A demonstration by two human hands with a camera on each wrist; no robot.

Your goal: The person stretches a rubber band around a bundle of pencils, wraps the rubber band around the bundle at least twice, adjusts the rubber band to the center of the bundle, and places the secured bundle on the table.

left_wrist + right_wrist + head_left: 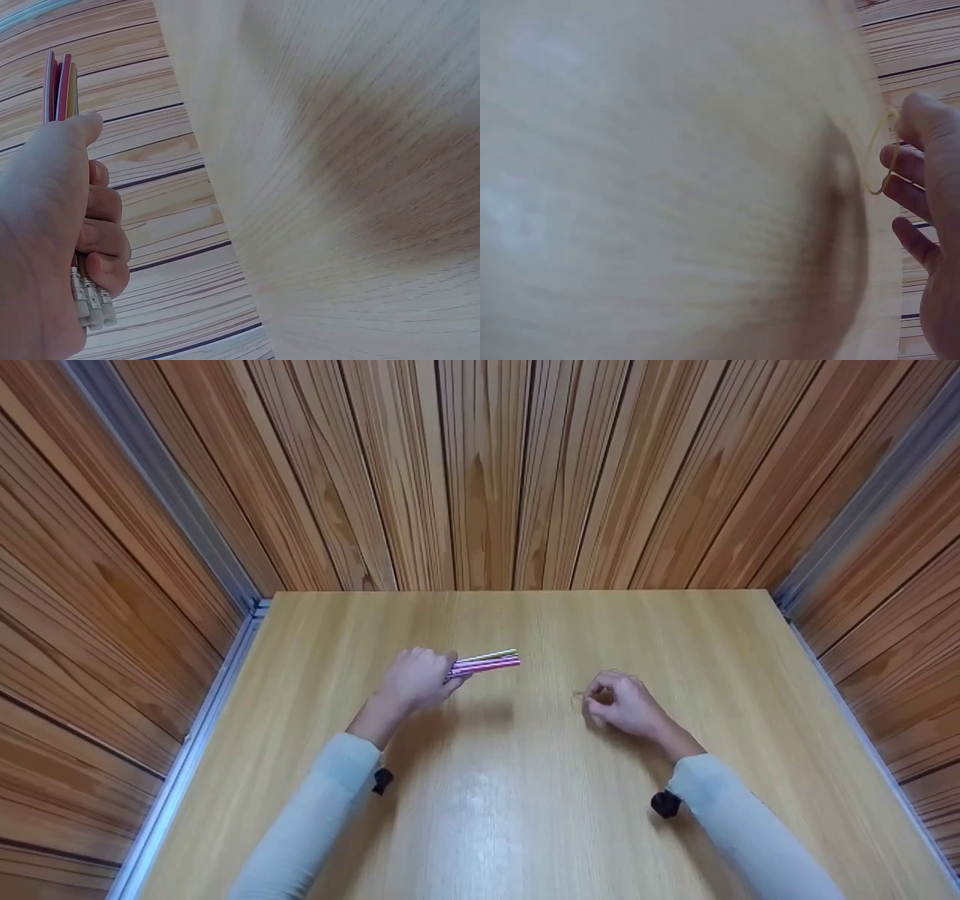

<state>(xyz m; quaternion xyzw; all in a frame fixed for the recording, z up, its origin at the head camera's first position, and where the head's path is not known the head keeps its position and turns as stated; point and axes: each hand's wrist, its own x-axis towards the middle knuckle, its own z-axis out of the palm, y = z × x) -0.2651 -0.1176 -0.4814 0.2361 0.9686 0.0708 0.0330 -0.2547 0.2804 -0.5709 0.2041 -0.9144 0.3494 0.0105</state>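
Observation:
My left hand [418,679] grips a bundle of pencils [487,663] above the table, their pink, purple and yellowish shafts sticking out to the right. In the left wrist view, the fingers wrap around the pencils [64,90], and several white eraser ends [93,304] show below the little finger. Across from it, my right hand [624,703] pinches a thin yellow rubber band [870,169] between thumb and fingertips. The band hangs as a loose loop, apart from the pencils.
A light wooden table [480,795] lies beneath both hands. Wood-plank walls [487,472] stand behind it and on both sides, with metal rails [202,765] along the table's side edges. Small black devices [665,804] sit at the wrists.

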